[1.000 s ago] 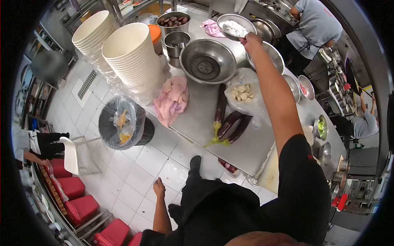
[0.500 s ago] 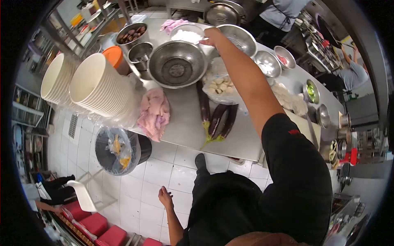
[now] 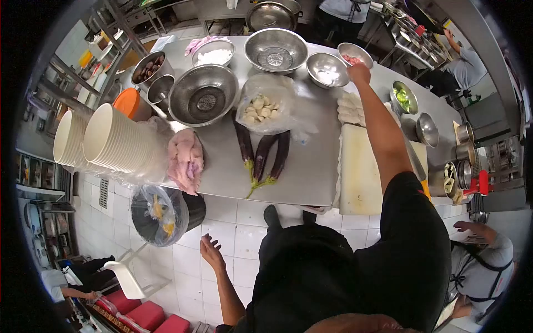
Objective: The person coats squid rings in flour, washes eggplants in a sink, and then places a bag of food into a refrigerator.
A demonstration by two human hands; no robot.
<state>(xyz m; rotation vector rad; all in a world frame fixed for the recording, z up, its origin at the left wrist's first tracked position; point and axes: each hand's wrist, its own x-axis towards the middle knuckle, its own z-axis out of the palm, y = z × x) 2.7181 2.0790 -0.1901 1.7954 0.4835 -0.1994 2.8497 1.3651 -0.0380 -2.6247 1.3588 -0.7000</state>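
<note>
My right hand (image 3: 359, 73) reaches across the table to the front rim of a small metal bowl (image 3: 363, 54) with pinkish-red pieces in it. Its fingertips are hidden by the hand itself, so I cannot tell whether they grip the rim. Just left of it stands a metal bowl (image 3: 327, 72) with a little white stuff at the bottom. Below the hand lies a wrapped pale bundle (image 3: 350, 109) beside a white cutting board (image 3: 360, 166). My left hand (image 3: 211, 253) hangs over the floor tiles, fingers apart, holding nothing.
Three eggplants (image 3: 263, 158) lie before a bag of pale round pieces (image 3: 262, 109). Large metal bowls (image 3: 202, 95) and a pink cloth (image 3: 185, 158) are to the left, with stacked white tubs (image 3: 114, 136). A knife (image 3: 415, 161) rests along the board. A lined bin (image 3: 194, 210) stands below.
My right hand has moved right, from beside the bowl of white stuff at the back to the bowl of pinkish pieces. The view has shifted, and another person shows at lower right.
</note>
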